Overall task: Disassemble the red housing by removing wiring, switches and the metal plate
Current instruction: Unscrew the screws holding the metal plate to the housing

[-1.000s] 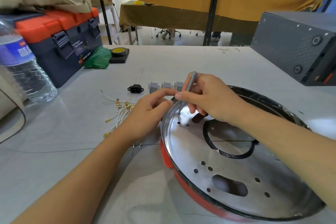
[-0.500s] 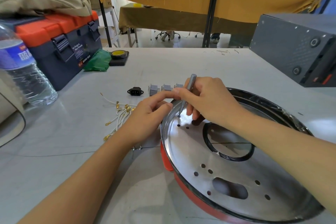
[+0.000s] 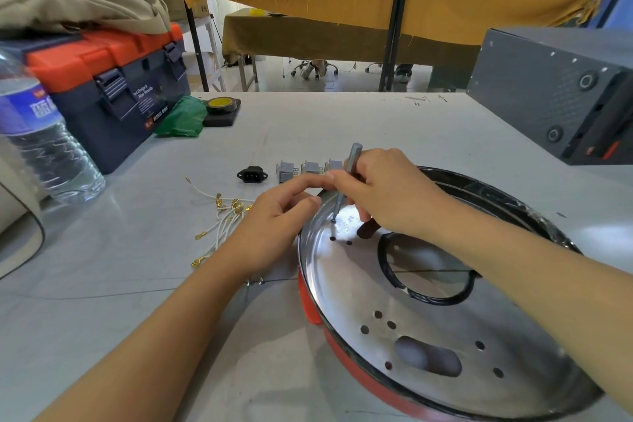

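Fingers of the right hand (image 3: 383,193) are clenched round a slim grey metal screwdriver (image 3: 346,178), held nearly upright, its tip set at a screw near the far-left rim of the shiny round metal plate (image 3: 428,329). That plate is seated in the red round housing (image 3: 310,305) on the grey desk (image 3: 137,284). The left hand (image 3: 270,226), nearer the rim, is rested against it with fingers loosely extended, grasping nothing. Three grey switches (image 3: 310,168), one black power socket (image 3: 251,175) and one bundle of white wires (image 3: 224,219) are laid beyond.
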